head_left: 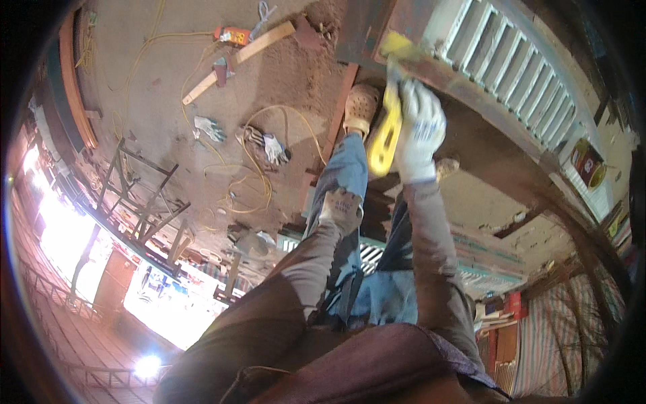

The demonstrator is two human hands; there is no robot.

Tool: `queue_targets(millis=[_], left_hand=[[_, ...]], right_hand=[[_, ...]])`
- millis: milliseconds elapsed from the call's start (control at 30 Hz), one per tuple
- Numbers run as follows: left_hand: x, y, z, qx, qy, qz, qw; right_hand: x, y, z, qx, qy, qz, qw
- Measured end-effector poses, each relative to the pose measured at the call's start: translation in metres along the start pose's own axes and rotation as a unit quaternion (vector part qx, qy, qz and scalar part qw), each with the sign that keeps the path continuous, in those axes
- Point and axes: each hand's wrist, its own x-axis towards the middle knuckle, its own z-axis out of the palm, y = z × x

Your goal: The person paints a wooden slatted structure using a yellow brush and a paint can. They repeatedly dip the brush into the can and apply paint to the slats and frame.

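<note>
My right hand (420, 128), in a white work glove, is closed on a yellow-handled brush (385, 143). The brush's yellowish head (400, 47) is blurred and lies at the edge of a louvred panel (437, 66) with pale slats and a worn, brownish frame. My left hand (342, 211), also gloved, rests on my left knee, on the blue jeans (342, 168). Its fingers do not show clearly. On the panel's right part stands a paint can (588, 163) with a dark red and yellow side.
Loose work gloves (274, 148) and a yellow cord (269, 192) lie on the dusty floor at left. Farther off are a wooden strip (262, 48) and an orange-red box (232, 36). A metal frame (138, 192) stands at left. More louvred panel (484, 276) shows behind my legs.
</note>
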Motion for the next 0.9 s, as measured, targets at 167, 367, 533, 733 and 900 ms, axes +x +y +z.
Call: queue_targets(millis=[167, 367, 533, 733, 900], left_hand=[[0.007, 0.008, -0.01, 0.001, -0.017, 0.02, 1.0], [0.002, 0.008, -0.029, 0.009, -0.026, 0.008, 1.0], [0.01, 0.001, -0.024, 0.014, -0.044, 0.03, 0.998], [0.011, -0.007, -0.031, -0.021, -0.017, 0.022, 0.999], [0.009, -0.016, -0.03, -0.04, 0.003, 0.044, 0.998]], right_hand=[[0.045, 0.01, 0.022, -0.122, -0.043, -0.007, 0.992], [-0.022, -0.006, 0.029, 0.081, -0.163, 0.025, 0.983], [0.017, 0.018, 0.018, 0.306, 0.027, 0.282, 0.909], [0.106, 0.044, 0.004, 0.371, 0.141, 0.288, 0.871], [0.182, 0.042, -0.003, -0.033, 0.053, 0.156, 0.986]])
